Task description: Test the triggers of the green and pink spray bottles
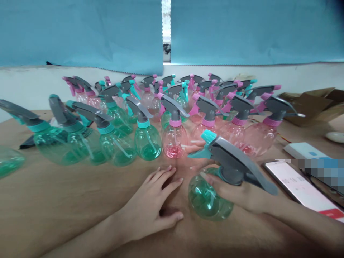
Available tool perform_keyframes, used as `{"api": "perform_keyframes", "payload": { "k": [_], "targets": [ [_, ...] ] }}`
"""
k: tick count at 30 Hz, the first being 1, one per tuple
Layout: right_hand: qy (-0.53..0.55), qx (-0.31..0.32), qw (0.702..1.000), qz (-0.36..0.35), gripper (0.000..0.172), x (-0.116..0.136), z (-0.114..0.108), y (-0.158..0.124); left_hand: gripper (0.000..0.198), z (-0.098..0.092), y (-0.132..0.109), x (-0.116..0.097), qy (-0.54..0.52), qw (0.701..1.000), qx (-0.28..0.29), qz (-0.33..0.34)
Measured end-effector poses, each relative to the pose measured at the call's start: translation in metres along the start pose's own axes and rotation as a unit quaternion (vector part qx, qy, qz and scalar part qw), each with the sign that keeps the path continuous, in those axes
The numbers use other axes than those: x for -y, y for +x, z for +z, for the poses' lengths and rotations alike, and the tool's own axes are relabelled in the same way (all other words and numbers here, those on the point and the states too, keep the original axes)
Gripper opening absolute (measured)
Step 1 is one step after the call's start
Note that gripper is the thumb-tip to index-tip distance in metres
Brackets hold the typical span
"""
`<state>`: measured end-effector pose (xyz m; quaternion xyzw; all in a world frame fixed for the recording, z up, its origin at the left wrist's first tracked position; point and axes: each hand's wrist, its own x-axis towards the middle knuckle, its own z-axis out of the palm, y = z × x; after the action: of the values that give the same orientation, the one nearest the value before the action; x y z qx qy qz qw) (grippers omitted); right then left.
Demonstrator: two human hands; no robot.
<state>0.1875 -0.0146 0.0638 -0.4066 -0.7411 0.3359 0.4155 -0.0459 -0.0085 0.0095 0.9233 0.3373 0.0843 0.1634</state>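
Note:
A clear green spray bottle [208,200] with a grey and turquoise trigger head leans a little at the right of centre. My right hand [239,193] grips it just below the head, thumb on the near side and fingers partly hidden behind. To its left, my left hand [153,200] rests on the wooden table [88,200] with fingers spread and nothing in them. Beyond both hands stand a green spray bottle [147,143] with a turquoise collar and a pink spray bottle [174,141] with a pink collar.
Several more green and pink spray bottles crowd behind. Part of a green bottle [9,161] shows at the left edge. On the right lie a lit phone [298,186], a white box [306,152], a white mouse [335,137] and an opened cardboard box [309,107]. Blue curtains [80,32] hang behind.

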Motion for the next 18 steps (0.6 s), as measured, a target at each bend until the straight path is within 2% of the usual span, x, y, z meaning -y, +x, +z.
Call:
{"api": "perform_keyframes", "payload": {
  "k": [5,9,12,16,18],
  "targets": [
    [0.039,0.025,0.999,0.011,0.015,0.0019,0.0011,0.0023,0.069,0.0001,-0.0002,0.0004,-0.009,1.0,-0.006,0.005],
    [0.05,0.022,0.999,0.0,0.011,0.0011,0.0006,0.0012,0.066,-0.0008,0.0001,-0.0003,0.005,1.0,0.009,-0.001],
    [0.043,0.025,0.999,0.008,0.017,-0.0001,-0.0008,-0.0008,0.066,-0.0009,0.0006,-0.0005,0.011,1.0,0.013,-0.003],
    [0.093,0.037,0.995,0.025,0.037,-0.0004,0.0003,-0.0002,0.066,-0.0008,0.0006,-0.0003,-0.004,1.0,0.004,0.0],
    [0.11,0.03,0.993,0.011,0.039,0.0005,0.0015,0.0013,0.066,-0.0007,0.0002,-0.0002,-0.008,1.0,0.002,0.0]
  ]
}}
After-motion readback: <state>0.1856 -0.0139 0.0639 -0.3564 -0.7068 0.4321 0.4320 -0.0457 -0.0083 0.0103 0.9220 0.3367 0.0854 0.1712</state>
